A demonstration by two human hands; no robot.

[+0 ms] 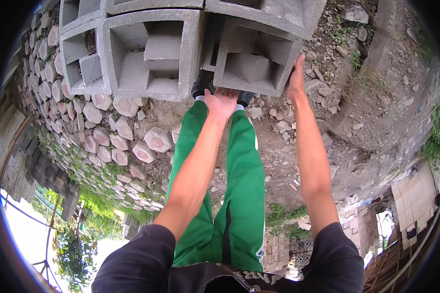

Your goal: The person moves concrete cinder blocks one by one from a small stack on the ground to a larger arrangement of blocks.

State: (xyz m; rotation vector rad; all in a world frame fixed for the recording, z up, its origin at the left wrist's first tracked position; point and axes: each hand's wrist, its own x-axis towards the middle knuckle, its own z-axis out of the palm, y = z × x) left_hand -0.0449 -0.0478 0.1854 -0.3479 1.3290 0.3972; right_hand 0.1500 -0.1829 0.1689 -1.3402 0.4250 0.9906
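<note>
Item 1: black short sleeves (146, 259) and 2 bare forearms, nearest the lens, rising from the lower edge; below them, green track trousers (239, 195) with a dark side stripe and dark shoes on bare earth.

Item 2: left hand (223, 101), palm up and fingers spread, pressed under the lower left edge of a grey hollow concrete block (256, 58). Not closed around anything; it bears the block from beneath.

Item 3: right hand (296, 78), flat against the block's right outer wall, fingers pointing upward. The 2 hands are apart, clamping the block between them.

Item 4: the block itself, open cavity facing the camera, held just beside a second grey hollow concrete block (154, 53) that sits in a row with others further left.

Item 5: a heap of hexagonal pink-centred paving stones (127, 132), left of the legs; loose rubble and patches of weeds on the ground (357, 122) to the right.

Judged step: the block is being carried or aligned at the end of the row. Any next move would call for a firm 2-sided grip, the weight kept off the shoes directly below, and fingers kept out of the gap between the neighbouring blocks.
</note>
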